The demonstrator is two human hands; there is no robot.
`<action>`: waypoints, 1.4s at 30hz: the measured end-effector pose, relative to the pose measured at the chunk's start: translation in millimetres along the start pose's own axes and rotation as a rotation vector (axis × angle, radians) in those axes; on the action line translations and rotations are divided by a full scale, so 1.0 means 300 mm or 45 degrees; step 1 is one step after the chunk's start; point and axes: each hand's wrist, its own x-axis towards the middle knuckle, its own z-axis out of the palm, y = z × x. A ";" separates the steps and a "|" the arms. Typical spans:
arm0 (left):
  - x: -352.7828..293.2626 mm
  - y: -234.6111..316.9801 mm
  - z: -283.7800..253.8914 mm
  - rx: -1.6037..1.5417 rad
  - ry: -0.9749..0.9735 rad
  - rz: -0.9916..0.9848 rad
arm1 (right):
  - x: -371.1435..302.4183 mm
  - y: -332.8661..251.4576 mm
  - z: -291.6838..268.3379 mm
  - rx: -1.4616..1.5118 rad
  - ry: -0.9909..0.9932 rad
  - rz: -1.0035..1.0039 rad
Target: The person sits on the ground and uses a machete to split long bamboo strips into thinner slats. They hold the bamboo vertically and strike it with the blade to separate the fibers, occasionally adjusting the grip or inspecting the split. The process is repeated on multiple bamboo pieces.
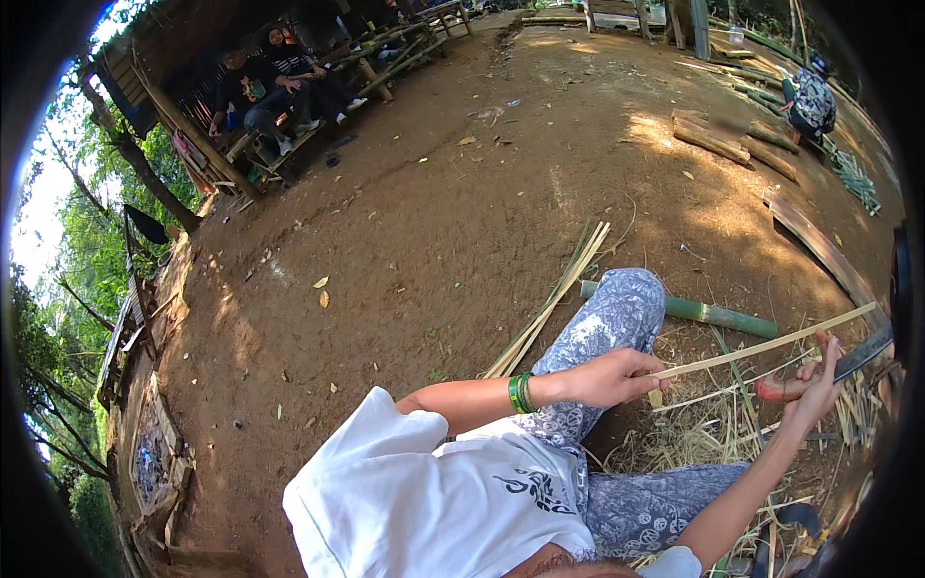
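Note:
My left hand (pixel 617 377), with green bangles on its wrist, is closed on the near end of a long, thin bamboo strip (pixel 752 354). The strip slants up to the right, its far part passing by the fingers of my right hand (pixel 817 385). That hand is closed around a knife with a reddish wooden handle (pixel 779 388) and a broad dark blade (pixel 863 354). The blade points away to the right, just below the strip; whether they touch I cannot tell. Pale bamboo shavings (pixel 708 429) lie on the ground under my hands.
A bundle of split strips (pixel 551 313) lies beyond my knee. Behind my leg is a green bamboo pole (pixel 723 316). Logs (pixel 713 141) lie farther off, near a crouching person (pixel 812 102). Two people (pixel 265 91) sit at a bamboo shelter at the upper left.

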 end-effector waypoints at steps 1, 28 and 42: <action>0.004 0.002 0.007 -0.011 -0.032 -0.027 | -0.006 0.000 -0.020 -0.045 0.043 -0.031; -0.247 -0.139 -0.269 -0.539 -0.570 -0.705 | -0.082 -0.132 -0.333 0.172 0.442 -0.142; -0.267 -0.086 -0.406 -0.850 -0.439 -0.292 | -0.080 -0.202 -0.642 0.230 0.838 -0.304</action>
